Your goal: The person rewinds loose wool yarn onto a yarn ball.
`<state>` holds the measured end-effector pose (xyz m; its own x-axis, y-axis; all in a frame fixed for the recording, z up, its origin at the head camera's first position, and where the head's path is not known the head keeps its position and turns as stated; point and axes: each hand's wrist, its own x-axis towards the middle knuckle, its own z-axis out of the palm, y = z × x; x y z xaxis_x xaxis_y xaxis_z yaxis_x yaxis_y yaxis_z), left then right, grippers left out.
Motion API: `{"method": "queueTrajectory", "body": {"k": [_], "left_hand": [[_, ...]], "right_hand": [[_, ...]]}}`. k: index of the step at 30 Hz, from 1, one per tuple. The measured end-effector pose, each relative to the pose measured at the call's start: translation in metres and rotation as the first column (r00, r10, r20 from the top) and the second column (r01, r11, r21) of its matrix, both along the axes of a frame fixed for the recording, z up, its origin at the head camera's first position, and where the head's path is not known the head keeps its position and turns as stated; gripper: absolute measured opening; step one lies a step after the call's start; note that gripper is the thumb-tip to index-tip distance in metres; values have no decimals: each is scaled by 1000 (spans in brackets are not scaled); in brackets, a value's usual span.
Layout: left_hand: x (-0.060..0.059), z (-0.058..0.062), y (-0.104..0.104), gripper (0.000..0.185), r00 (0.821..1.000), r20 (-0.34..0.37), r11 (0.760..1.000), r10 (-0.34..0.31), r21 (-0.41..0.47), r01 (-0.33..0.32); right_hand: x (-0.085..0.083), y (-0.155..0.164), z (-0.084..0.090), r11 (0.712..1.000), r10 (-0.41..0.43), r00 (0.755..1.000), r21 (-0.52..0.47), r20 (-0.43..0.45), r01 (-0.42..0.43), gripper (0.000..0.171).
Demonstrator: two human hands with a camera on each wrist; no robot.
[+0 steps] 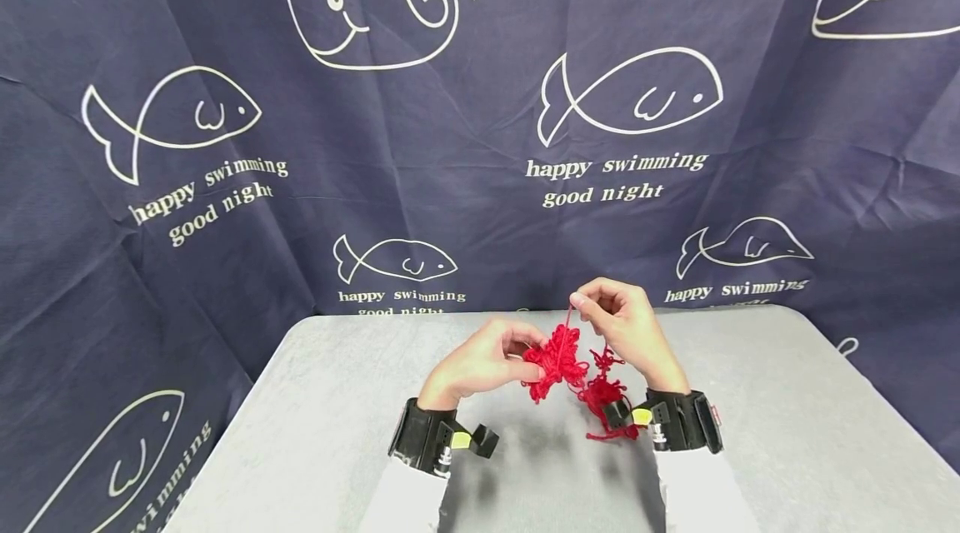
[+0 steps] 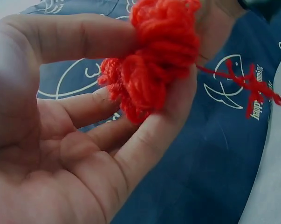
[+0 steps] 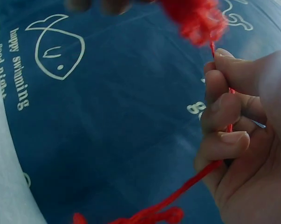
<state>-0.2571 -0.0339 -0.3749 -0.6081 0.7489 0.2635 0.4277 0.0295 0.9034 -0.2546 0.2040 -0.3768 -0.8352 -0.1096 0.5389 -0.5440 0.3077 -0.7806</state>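
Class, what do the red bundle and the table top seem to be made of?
Red bundle: soft yarn, probably wool or acrylic; fuzzy, matte, looped strands show. Table top: seemingly covered in grey matte cloth or felt; no shine, rounded corners, though the weave is too fine to see.

Both hands raised, fingers pinched: left hand, right hand.

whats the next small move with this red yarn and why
Probably draw the right hand up and away a little. It pinches a strand running taut from the yarn bundle that the left hand holds; loose yarn trails beneath.
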Motion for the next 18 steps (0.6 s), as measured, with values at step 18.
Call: {"method": "queueTrajectory", "body": {"k": [18], "left_hand": [[0,1,13,34,908,301,759,291,505,-411]], "right_hand": [[-14,-25,-24,986,138,988,83,75,-144,18]]}}
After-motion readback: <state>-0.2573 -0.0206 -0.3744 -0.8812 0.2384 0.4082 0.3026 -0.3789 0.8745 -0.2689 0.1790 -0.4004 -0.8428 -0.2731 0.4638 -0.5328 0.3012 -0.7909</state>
